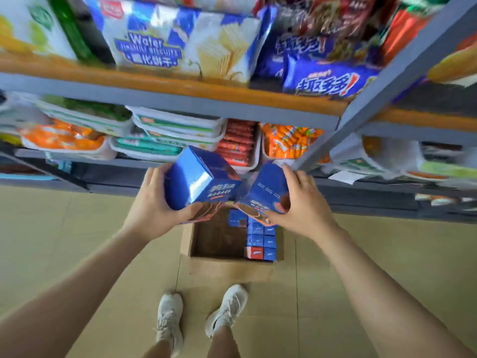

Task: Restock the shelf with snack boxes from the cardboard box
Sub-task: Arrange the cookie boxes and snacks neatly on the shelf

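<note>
Two blue snack boxes are up in the air in front of the shelf, one per hand. The left snack box is tilted with a glossy corner toward the camera, and the left hand has it gripped, fingers curled over the far side and thumb under the near bottom edge. The right snack box leans the other way, its lower corner almost meeting the left one; the right hand clamps it with fingers over the top and thumb along the near edge.

Directly below, on the tan tiled floor, sits the open cardboard box. More small blue boxes are lined up along its right side, plus one red box at the near end; the left part shows bare cardboard bottom.

Beyond the hands is the grey metal shelf, orange boards on top. Middle level has white trays of packets and orange sausage packs. Upper level has a big wafer biscuit bag and blue cookie bags. White sneakers at the near edge.
</note>
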Tool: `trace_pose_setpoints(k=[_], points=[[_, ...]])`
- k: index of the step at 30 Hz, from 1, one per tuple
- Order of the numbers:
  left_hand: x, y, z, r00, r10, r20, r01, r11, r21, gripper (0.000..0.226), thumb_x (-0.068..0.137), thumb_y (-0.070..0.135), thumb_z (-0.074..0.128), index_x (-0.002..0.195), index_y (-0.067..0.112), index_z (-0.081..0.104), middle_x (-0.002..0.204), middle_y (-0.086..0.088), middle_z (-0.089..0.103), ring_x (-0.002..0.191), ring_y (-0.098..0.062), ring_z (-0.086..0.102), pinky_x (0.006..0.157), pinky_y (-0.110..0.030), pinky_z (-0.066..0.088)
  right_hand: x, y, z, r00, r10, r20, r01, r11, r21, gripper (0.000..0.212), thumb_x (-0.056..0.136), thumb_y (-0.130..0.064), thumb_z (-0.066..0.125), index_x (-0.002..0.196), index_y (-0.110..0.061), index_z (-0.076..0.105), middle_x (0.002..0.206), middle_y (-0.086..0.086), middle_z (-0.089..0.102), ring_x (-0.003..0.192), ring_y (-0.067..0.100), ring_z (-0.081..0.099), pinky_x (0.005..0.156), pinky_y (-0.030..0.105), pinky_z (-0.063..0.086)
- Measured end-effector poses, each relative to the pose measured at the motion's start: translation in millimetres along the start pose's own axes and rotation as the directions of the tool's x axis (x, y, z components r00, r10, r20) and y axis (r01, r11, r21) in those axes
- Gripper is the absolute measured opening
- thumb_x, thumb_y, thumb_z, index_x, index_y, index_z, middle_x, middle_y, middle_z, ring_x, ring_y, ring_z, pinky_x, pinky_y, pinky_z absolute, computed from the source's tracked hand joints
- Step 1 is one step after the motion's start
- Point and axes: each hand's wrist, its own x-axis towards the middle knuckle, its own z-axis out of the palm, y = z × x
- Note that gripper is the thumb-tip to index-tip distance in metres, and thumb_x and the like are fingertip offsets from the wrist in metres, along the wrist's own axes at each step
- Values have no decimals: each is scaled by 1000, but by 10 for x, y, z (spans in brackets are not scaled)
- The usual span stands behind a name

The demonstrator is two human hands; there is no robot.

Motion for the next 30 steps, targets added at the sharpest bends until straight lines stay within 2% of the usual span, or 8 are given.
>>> trace_pose_setpoints(k=[3, 7, 11, 15, 18, 23, 27, 30], points=[[-80, 529, -509, 992, 73, -103, -75, 997, -11, 100, 47, 63, 63, 128, 8, 42, 110, 4, 43, 101, -8, 41, 87, -17, 32, -154, -226, -690, 991, -57, -120, 68, 994, 86, 99, 66, -46, 73, 145, -16, 21, 132, 9, 38, 123, 28, 36, 95, 37, 36], [-137, 1057, -1039, 967, 139, -212, -171, 975, -141, 93, 55, 57, 65, 129, 7, 40, 119, -12, 50, 108, -33, 51, 91, -49, 45, -250, -525, -1481, 957, -210, -201, 234, 967, 101, 94, 70, -42, 74, 145, -18, 22, 139, 6, 36, 128, 23, 31, 100, 34, 30], [-120, 1459, -1400, 932, 220, -287, -292, 926, -241, 83, 61, 57, 64, 130, 16, 39, 121, -5, 53, 107, -17, 53, 86, -29, 44, -318, -837, -2101, 910, -306, -278, 351, 928, 127, 92, 65, -59, 66, 142, -25, 29, 141, -1, 40, 129, 17, 37, 99, 35, 35], [16, 1917, -1728, 895, 277, -350, -410, 821, -398, 61, 66, 49, 61, 117, 20, 46, 108, 10, 58, 94, 6, 56, 82, -15, 44, -316, -1143, -2599, 857, -356, -371, 433, 890, 144, 89, 62, -57, 66, 139, -24, 36, 139, -7, 44, 127, 13, 42, 101, 34, 38], [257, 2290, -2029, 854, 305, -421, -497, 717, -489, 46, 66, 42, 56, 106, 21, 50, 100, 4, 59, 85, 5, 57, 79, -14, 45, -251, -1318, -2929, 813, -375, -446, 485, 859, 161, 88, 61, -55, 68, 137, -21, 39, 135, -7, 48, 124, 14, 47, 101, 36, 39], [875, 2790, -2601, 763, 284, -581, -612, 608, -507, 48, 71, 35, 54, 110, 9, 51, 92, 8, 58, 75, 12, 55, 72, -7, 42, -34, -1580, -3424, 735, -390, -554, 609, 739, 288, 76, 61, -45, 71, 129, -31, 41, 129, -8, 54, 119, 8, 52, 100, 36, 43], [1506, 2904, -2936, 818, 266, -509, -546, 639, -542, 50, 73, 31, 57, 114, 3, 53, 100, -3, 64, 81, 0, 61, 73, -17, 49, 193, -1783, -3607, 705, -341, -623, 646, 672, 363, 71, 60, -44, 69, 125, -35, 44, 126, -15, 54, 119, 8, 52, 99, 32, 41], [1925, 2821, -3040, 878, 363, -312, -473, 756, -451, 43, 77, 20, 67, 112, -2, 53, 104, -15, 66, 86, -18, 61, 67, -29, 52, 349, -1914, -3729, 687, -307, -658, 634, 696, 337, 65, 58, -48, 67, 118, -45, 44, 120, -25, 54, 115, 2, 52, 97, 29, 42]])
